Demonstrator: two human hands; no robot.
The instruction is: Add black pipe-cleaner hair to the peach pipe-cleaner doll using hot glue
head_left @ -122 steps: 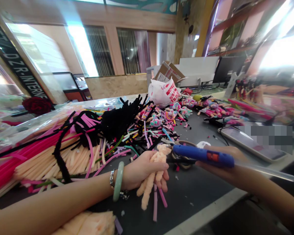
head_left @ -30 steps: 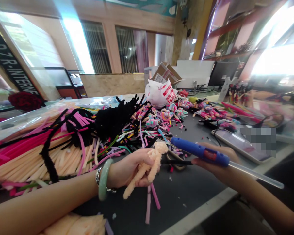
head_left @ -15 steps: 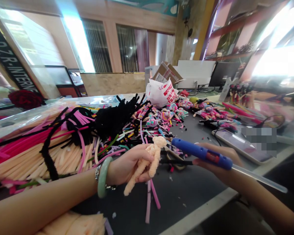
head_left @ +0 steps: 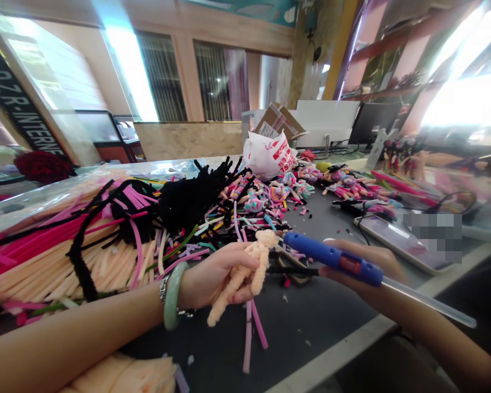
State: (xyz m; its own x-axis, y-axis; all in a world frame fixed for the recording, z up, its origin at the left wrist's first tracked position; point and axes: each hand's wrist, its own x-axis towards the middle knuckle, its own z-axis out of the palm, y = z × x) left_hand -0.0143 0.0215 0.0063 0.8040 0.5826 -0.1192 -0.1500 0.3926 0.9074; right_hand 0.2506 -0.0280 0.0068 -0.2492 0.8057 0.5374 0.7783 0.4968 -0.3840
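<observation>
Pinched in my left hand is a small peach doll figure of twisted pipe cleaners, its head up and its legs hanging toward me. My right hand grips a blue hot glue gun with a clear glue stick jutting from its rear. The gun's tip points left and is close beside the figure's head; whether they touch I cannot tell. Behind the two hands lie scissors, partly hidden. Two pink-purple pipe cleaners lie on the dark table below the figure.
Bundles of peach pipe cleaners and black ones fill the left side. Several colourful small dolls are heaped at the back near a white plastic bag. A phone lies to the right on the table.
The glue gun in my right hand has shifted slightly left, nearer the figure's head. My left hand holds the figure in almost the same place.
</observation>
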